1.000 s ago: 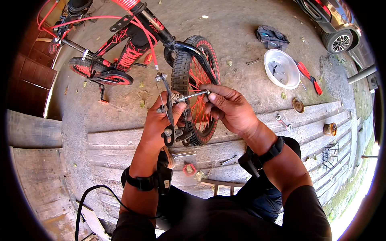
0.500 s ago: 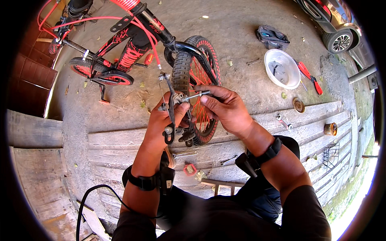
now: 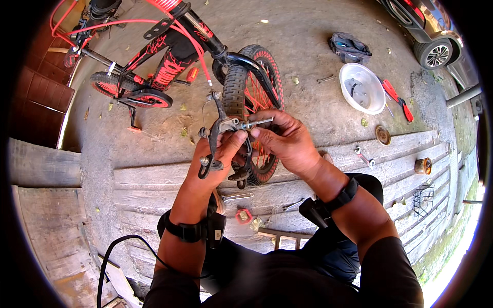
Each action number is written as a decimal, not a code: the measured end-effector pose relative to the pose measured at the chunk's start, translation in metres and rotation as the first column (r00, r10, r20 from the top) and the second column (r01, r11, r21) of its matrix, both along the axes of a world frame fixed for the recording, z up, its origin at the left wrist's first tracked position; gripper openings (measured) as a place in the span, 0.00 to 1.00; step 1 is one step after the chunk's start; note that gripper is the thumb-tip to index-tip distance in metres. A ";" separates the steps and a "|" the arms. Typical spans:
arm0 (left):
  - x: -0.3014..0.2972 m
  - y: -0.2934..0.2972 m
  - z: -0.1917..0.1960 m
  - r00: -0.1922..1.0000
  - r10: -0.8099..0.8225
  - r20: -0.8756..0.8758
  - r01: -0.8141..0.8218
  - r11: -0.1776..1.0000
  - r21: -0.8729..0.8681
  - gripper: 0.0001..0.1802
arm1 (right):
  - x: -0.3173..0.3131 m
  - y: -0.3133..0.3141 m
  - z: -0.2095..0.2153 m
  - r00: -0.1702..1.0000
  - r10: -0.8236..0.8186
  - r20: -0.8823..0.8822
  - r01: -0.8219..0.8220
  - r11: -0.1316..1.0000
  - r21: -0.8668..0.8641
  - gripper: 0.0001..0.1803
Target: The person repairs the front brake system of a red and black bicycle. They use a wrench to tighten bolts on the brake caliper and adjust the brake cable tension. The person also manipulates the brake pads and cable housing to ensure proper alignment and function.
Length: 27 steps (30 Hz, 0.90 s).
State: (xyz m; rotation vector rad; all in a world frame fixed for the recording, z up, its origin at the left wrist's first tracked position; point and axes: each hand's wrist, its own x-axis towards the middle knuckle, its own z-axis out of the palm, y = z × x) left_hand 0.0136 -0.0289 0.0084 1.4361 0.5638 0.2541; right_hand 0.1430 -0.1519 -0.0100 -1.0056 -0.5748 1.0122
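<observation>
Near the front wheel (image 3: 235, 87) of a bicycle (image 3: 168, 66), the left hand (image 3: 220, 156) holds a brake caliper (image 3: 219, 124) while the right hand (image 3: 291, 145) pinches its bolt (image 3: 264, 121), and a white basin (image 3: 378, 88) sits to that wheel's right.

Wheel (image 3: 237, 92) blocking passage behind the brake caliper (image 3: 224, 124), open floor (image 3: 309, 100) between wheel and white basin (image 3: 373, 84)
</observation>
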 end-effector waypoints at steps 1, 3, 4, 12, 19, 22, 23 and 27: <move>0.000 0.000 -0.004 1.000 0.016 0.009 -0.016 1.000 -0.004 0.15 | -0.002 0.001 -0.001 1.000 -0.020 0.022 0.020 1.000 -0.001 0.11; -0.001 0.001 -0.006 1.000 0.021 0.022 -0.021 1.000 -0.020 0.15 | -0.007 0.005 -0.003 0.996 -0.060 0.066 0.060 0.998 -0.002 0.12; 0.000 0.002 -0.006 1.000 0.009 0.026 -0.008 0.999 -0.031 0.15 | -0.007 0.006 -0.004 0.996 -0.060 0.059 0.059 0.998 0.010 0.12; -0.002 0.002 -0.003 0.998 -0.009 0.065 0.016 0.995 -0.103 0.16 | 0.001 -0.001 0.005 0.997 0.037 -0.061 -0.040 0.998 -0.045 0.12; -0.002 -0.001 -0.001 0.999 0.006 0.040 -0.003 0.999 -0.051 0.17 | 0.016 -0.008 -0.003 0.963 -0.095 -0.250 0.067 0.991 -0.117 0.17; -0.001 -0.002 0.001 0.999 0.008 0.033 -0.006 0.999 -0.052 0.17 | 0.021 -0.010 -0.003 0.955 -0.060 -0.289 0.036 0.995 -0.088 0.15; -0.001 -0.002 0.001 0.999 0.009 0.030 -0.008 0.999 -0.048 0.17 | 0.022 -0.010 -0.002 0.958 -0.050 -0.282 0.027 0.996 -0.082 0.14; -0.001 0.000 -0.003 0.999 0.003 0.034 -0.002 0.999 -0.050 0.17 | 0.022 -0.012 0.004 0.968 -0.016 -0.252 0.003 0.999 -0.053 0.15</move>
